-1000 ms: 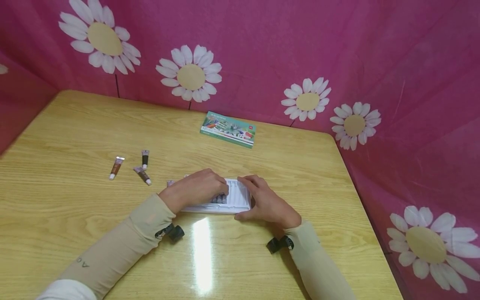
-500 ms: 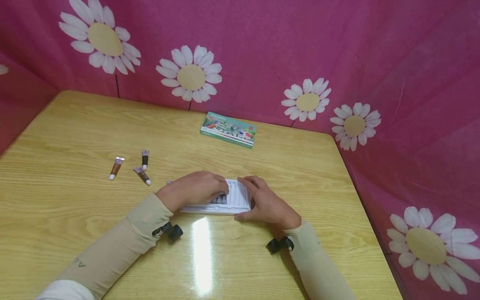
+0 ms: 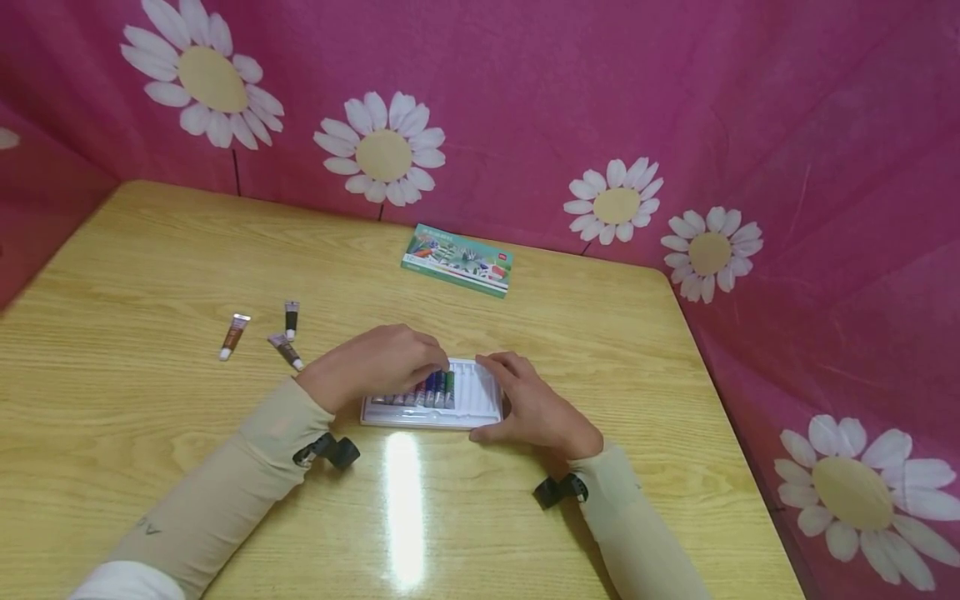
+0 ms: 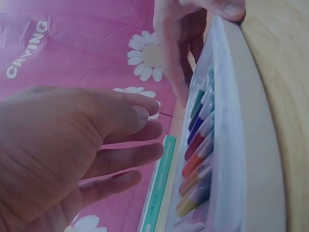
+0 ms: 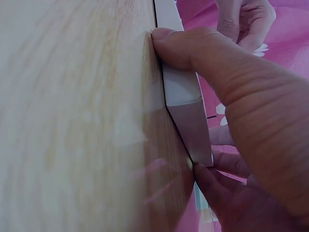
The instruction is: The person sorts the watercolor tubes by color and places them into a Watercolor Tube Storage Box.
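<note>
- From my distant post I am watching a person's left hand (image 3: 378, 362) hovering over the left and middle part of a white tray (image 3: 474, 392); its fingers are spreading apart, loosely bent and holding nothing.
- The right hand (image 3: 536, 408) is gripping the tray's right end, its thumb pressing the near side and its other fingers curling round the far corner.
- The tray is lying flat near the middle of the wooden desk (image 3: 600, 317), its long side running left to right before the person.
- Inside, a row of coloured tubes (image 3: 419, 398) is filling slots left of the ridged white section; green is sitting rightmost, with blue, red, orange and yellow following leftward.
- On the desk to the left, a brown tube (image 3: 234, 337) is lying by itself, while a black tube (image 3: 292, 320) and a dark brown tube (image 3: 286, 352) are lying close together; I cannot tell whether those two are touching.
- Beyond the tray, a green printed box (image 3: 457, 260) is resting near the desk's far edge.
- Behind everything, a pink cloth (image 3: 502, 83) is displaying white daisies (image 3: 384, 156).
</note>
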Tool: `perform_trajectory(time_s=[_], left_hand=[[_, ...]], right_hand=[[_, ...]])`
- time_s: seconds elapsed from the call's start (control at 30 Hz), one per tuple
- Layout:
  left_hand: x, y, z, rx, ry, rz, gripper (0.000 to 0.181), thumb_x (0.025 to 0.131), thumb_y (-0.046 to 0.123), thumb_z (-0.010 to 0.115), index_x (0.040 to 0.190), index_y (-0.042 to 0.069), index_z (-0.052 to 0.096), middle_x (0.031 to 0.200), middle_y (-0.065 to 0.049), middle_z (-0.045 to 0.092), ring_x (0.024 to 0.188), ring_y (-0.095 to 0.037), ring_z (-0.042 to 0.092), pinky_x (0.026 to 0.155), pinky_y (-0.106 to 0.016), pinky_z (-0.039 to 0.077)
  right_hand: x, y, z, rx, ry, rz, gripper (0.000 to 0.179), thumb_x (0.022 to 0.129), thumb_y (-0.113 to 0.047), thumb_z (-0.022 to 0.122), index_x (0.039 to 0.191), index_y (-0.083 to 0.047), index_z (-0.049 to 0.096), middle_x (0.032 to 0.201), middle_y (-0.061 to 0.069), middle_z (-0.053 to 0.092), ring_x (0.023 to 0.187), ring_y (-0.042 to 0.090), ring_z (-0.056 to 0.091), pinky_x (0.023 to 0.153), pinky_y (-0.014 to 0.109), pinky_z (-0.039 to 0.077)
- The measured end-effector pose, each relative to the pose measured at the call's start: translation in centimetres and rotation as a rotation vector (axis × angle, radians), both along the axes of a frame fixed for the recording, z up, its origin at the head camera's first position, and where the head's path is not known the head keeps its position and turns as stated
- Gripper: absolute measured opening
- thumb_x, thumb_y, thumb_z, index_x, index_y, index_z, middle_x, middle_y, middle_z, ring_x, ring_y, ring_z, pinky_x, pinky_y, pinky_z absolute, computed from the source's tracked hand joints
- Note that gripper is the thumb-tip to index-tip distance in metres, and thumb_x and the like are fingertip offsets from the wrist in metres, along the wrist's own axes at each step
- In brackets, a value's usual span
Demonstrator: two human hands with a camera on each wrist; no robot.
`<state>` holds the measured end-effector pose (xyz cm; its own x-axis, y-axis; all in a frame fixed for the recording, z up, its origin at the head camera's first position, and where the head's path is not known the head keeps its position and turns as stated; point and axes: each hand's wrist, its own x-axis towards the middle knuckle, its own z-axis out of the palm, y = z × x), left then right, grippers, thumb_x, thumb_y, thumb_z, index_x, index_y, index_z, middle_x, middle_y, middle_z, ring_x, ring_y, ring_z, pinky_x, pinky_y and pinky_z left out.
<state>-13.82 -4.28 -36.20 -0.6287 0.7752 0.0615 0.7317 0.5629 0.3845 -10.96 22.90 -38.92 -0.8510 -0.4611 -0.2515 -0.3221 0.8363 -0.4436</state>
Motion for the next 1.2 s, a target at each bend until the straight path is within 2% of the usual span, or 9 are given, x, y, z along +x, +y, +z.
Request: perform_trajectory(time_s=[0.07, 0.33, 0.77, 0.9, 1.1, 1.2], left_hand=[[0.0, -0.2, 0.0, 0.008, 0.015, -0.001, 0.022, 0.102, 0.013, 0.063, 0.12, 0.013, 0.077, 0.114, -0.002, 0.078, 0.099, -0.014, 0.074, 0.095, -0.035, 0.06], [-0.1, -0.9, 0.8, -0.004, -0.015, 0.039, 0.024, 0.101, 0.014, 0.066, 0.123, 0.014, 0.076, 0.115, -0.001, 0.078, 0.099, -0.013, 0.072, 0.097, -0.037, 0.059], [-0.3, -2.6, 2.3, -0.059, -0.112, 0.171, 0.028, 0.102, 0.017, 0.065, 0.128, 0.016, 0.074, 0.128, -0.002, 0.075, 0.12, -0.023, 0.07, 0.107, -0.045, 0.054], [-0.2, -3.2, 2.7, -0.056, -0.121, 0.202, 0.029, 0.102, 0.016, 0.065, 0.129, 0.015, 0.073, 0.131, -0.004, 0.074, 0.127, -0.026, 0.068, 0.109, -0.047, 0.052], [0.0, -4.2, 3.0, -0.047, -0.117, 0.257, 0.029, 0.101, 0.015, 0.067, 0.129, 0.016, 0.074, 0.129, -0.003, 0.075, 0.121, -0.025, 0.07, 0.106, -0.047, 0.055], [0.0, -4.7, 3.0, -0.038, -0.099, 0.265, 0.028, 0.1, 0.014, 0.068, 0.127, 0.015, 0.075, 0.125, -0.003, 0.076, 0.117, -0.023, 0.071, 0.104, -0.046, 0.056]], right_hand=[[0.0, 0.0, 0.0, -0.003, -0.001, -0.002, 0.108, 0.074, -0.052, 0.09, 0.162, -0.026, 0.034, 0.163, 0.001, 0.033, 0.141, 0.024, 0.04, 0.12, 0.045, 0.043], [0.0, 0.1, -0.1, -0.003, 0.016, 0.006, 0.108, 0.074, -0.052, 0.09, 0.162, -0.025, 0.034, 0.163, 0.001, 0.033, 0.14, 0.024, 0.04, 0.118, 0.044, 0.046], [0.0, 0.1, -0.2, -0.006, 0.008, -0.001, 0.108, 0.074, -0.052, 0.09, 0.162, -0.025, 0.034, 0.163, 0.0, 0.033, 0.14, 0.024, 0.041, 0.118, 0.044, 0.046], [0.0, 0.1, -0.2, -0.004, 0.009, -0.005, 0.108, 0.074, -0.052, 0.09, 0.162, -0.025, 0.034, 0.163, 0.0, 0.033, 0.14, 0.024, 0.041, 0.118, 0.045, 0.046], [0.0, 0.0, -0.2, 0.001, 0.01, 0.0, 0.108, 0.074, -0.053, 0.09, 0.162, -0.025, 0.034, 0.164, 0.0, 0.033, 0.141, 0.024, 0.04, 0.119, 0.045, 0.044], [0.0, 0.0, -0.2, 0.003, 0.012, -0.003, 0.108, 0.074, -0.053, 0.09, 0.162, -0.025, 0.034, 0.164, 0.0, 0.033, 0.141, 0.024, 0.04, 0.119, 0.046, 0.044]])
